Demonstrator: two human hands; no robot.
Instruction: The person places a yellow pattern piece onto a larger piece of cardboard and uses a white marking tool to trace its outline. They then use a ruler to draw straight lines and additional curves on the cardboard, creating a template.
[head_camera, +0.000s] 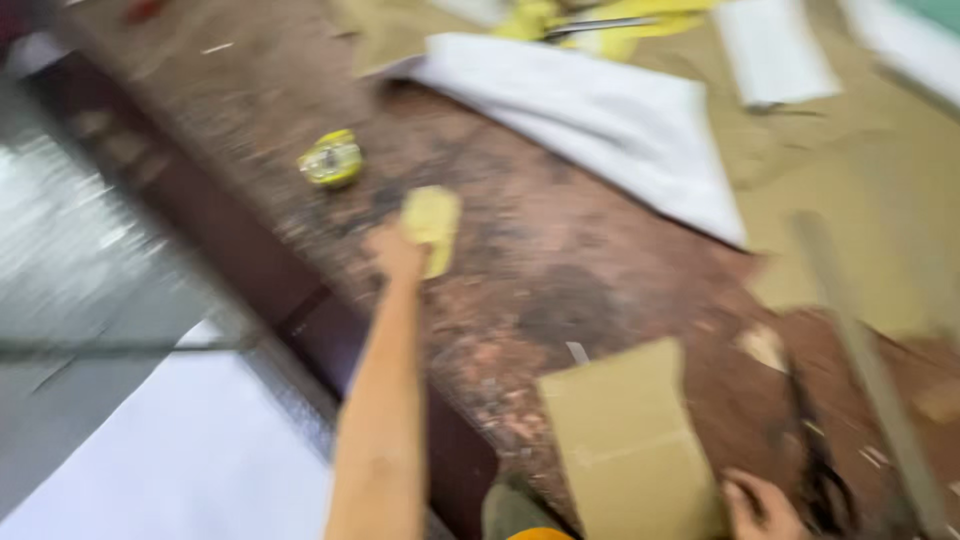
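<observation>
While the blur hides detail, the left hand (397, 252) grips a yellow pad (431, 222) on the tabletop (560, 270); the right hand (762, 505), partly cut off, touches cardboard (625, 440), its fingers' state unclear

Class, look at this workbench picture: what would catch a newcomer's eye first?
The left hand stretches far across the brown bench, holding a pale yellow piece beside a small yellow tape measure. Behind lies a large white sheet; at the near edge the right hand rests by a cardboard piece.
</observation>
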